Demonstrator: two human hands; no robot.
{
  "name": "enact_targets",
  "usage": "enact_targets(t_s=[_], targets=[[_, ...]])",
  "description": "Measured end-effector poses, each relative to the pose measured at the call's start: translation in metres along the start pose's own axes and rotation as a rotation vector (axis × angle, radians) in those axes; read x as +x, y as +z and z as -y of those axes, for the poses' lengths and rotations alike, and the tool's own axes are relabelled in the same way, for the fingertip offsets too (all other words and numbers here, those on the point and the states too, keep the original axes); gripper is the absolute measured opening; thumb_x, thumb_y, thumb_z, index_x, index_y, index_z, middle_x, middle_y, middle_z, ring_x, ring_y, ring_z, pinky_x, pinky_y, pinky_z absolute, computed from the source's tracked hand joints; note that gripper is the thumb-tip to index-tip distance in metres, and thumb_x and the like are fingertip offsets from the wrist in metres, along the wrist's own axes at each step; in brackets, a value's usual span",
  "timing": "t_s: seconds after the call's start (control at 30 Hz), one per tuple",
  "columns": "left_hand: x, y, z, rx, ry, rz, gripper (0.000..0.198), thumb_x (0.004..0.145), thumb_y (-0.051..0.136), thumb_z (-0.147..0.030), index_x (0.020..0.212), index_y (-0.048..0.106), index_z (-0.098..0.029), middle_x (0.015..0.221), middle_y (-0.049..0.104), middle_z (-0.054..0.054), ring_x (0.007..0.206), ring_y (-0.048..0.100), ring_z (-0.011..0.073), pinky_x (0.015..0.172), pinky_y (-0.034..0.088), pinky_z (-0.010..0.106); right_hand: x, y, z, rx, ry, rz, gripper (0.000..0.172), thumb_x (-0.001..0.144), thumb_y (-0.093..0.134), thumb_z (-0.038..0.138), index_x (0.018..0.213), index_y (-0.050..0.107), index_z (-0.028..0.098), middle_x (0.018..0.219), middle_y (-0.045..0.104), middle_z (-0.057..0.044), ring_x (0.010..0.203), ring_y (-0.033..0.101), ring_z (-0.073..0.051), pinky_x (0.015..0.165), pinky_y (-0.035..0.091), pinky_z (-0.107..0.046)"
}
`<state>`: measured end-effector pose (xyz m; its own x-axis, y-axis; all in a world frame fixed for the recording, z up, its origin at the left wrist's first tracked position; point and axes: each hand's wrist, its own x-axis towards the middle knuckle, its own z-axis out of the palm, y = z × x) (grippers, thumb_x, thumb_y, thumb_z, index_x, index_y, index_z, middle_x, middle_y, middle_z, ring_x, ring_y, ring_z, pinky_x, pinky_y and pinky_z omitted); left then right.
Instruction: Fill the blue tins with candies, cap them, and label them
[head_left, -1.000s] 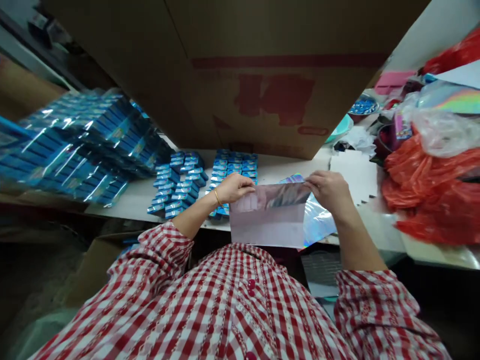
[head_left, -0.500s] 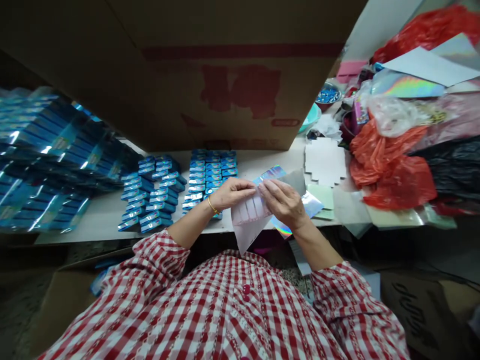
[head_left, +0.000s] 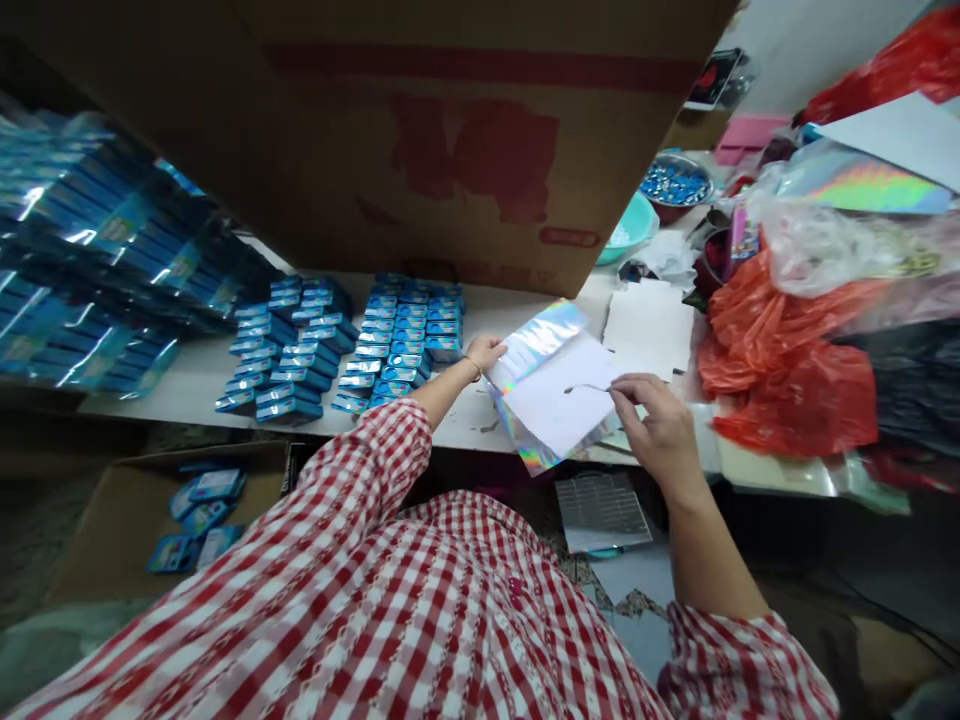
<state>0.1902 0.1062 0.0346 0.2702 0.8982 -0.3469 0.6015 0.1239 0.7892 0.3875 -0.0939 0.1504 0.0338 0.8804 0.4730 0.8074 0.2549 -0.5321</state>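
Note:
My left hand (head_left: pixel 486 352), with a yellow bracelet at the wrist, has its fingers closed at the left edge of a shiny holographic sheet (head_left: pixel 551 330). A plain white sheet of paper (head_left: pixel 559 415) lies over part of it, tilted on the table's front edge. My right hand (head_left: pixel 660 425) is closed at the paper's right side. Between its thumb and forefinger is a thin strip with a dark end (head_left: pixel 585 388), held over the white paper; its kind is too small to tell.
Stacked small blue boxes (head_left: pixel 397 340) stand left of the sheets, before a large cardboard box (head_left: pixel 480 230). Wrapped blue packs (head_left: pixel 97 240) pile up far left. White cards (head_left: pixel 649 325), red plastic bags (head_left: pixel 795 380) and a bowl of blue pieces (head_left: pixel 675 182) are on the right.
My hands have moved apart, the right one to the right with the thin strip. The slotted white sheet they held together is no longer raised; the paper now lies flatter on the table.

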Motion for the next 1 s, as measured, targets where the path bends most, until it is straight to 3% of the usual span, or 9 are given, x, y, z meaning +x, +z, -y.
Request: enact_targets(t_s=[0.1,0.23,0.3,0.37,0.47,0.6,0.77,0.87,1.0], targets=[[0.003,0.001,0.017,-0.013,-0.025,-0.062,0.029,0.073,0.063,-0.020,0.098,0.068,-0.007,0.098,0.069,0.012,0.103,0.059,0.0257,0.089,0.044,0.032,0.002,0.016,-0.007,0.134,0.095,0.054,0.012,0.086,0.050,0.022,0.079,0.059,0.020,0.079,0.062,-0.004,0.074,0.058,-0.015,0.067,0.046,-0.028],[-0.043,-0.021,0.029,-0.202,0.061,-0.052,0.043,0.087,0.047,-0.042,0.115,0.062,-0.013,0.123,0.061,0.012,0.115,0.054,0.0214,0.095,0.042,0.032,0.021,0.062,0.012,0.237,0.172,0.160,0.013,0.083,0.052,0.026,0.076,0.060,0.019,0.076,0.060,-0.002,0.065,0.054,-0.013,0.062,0.042,-0.026],[-0.076,-0.040,0.034,-0.522,0.187,0.100,0.055,0.084,0.046,-0.056,0.112,0.064,-0.013,0.121,0.062,0.015,0.110,0.057,0.0230,0.091,0.044,0.035,0.036,0.087,0.029,0.261,0.176,0.214,0.015,0.082,0.053,0.029,0.074,0.061,0.019,0.075,0.060,-0.002,0.061,0.052,-0.012,0.061,0.041,-0.026],[-0.104,-0.059,0.039,-0.704,0.217,0.193,0.061,0.069,0.064,-0.060,0.109,0.066,-0.013,0.111,0.066,0.015,0.098,0.062,0.0225,0.085,0.046,0.035,0.053,0.113,0.047,0.270,0.172,0.247,0.020,0.081,0.053,0.034,0.071,0.061,0.019,0.072,0.060,-0.001,0.058,0.051,-0.011,0.060,0.040,-0.026],[-0.120,-0.091,0.055,-0.767,0.107,-0.020,0.051,0.054,0.079,-0.047,0.089,0.070,-0.012,0.082,0.070,0.007,0.072,0.062,0.0136,0.075,0.046,0.029,0.080,0.156,0.071,0.320,0.189,0.292,0.029,0.077,0.055,0.045,0.067,0.062,0.019,0.067,0.061,-0.002,0.056,0.051,-0.012,0.059,0.040,-0.027],[-0.101,-0.155,0.089,-0.854,0.030,-0.192,0.042,0.051,0.080,-0.045,0.072,0.067,-0.011,0.062,0.063,0.001,0.057,0.054,0.0085,0.065,0.045,0.026,0.120,0.227,0.105,0.505,0.340,0.375,0.040,0.066,0.061,0.057,0.066,0.065,0.017,0.054,0.058,-0.001,0.050,0.051,-0.014,0.051,0.039,-0.027],[-0.065,-0.251,0.129,-1.037,-0.014,-0.176,0.049,0.064,0.070,-0.055,0.089,0.066,-0.013,0.082,0.066,0.004,0.067,0.056,0.0088,0.062,0.041,0.022,0.170,0.314,0.165,0.655,0.487,0.392,0.039,0.059,0.066,0.056,0.064,0.066,0.017,0.047,0.055,0.000,0.045,0.048,-0.014,0.044,0.036,-0.027],[-0.048,-0.298,0.150,-1.095,-0.035,-0.078,0.052,0.075,0.055,-0.062,0.090,0.066,-0.014,0.095,0.066,0.008,0.081,0.058,0.0125,0.068,0.042,0.023,0.194,0.351,0.199,0.601,0.479,0.333,0.034,0.062,0.064,0.051,0.063,0.067,0.016,0.050,0.057,-0.001,0.046,0.049,-0.014,0.046,0.037,-0.027],[-0.032,-0.340,0.176,-1.095,-0.152,-0.149,0.049,0.077,0.053,-0.062,0.086,0.066,-0.015,0.099,0.064,0.008,0.082,0.056,0.0130,0.069,0.041,0.023,0.213,0.380,0.225,0.625,0.558,0.302,0.032,0.062,0.065,0.047,0.063,0.066,0.015,0.049,0.055,0.001,0.045,0.048,-0.011,0.045,0.035,-0.024]])
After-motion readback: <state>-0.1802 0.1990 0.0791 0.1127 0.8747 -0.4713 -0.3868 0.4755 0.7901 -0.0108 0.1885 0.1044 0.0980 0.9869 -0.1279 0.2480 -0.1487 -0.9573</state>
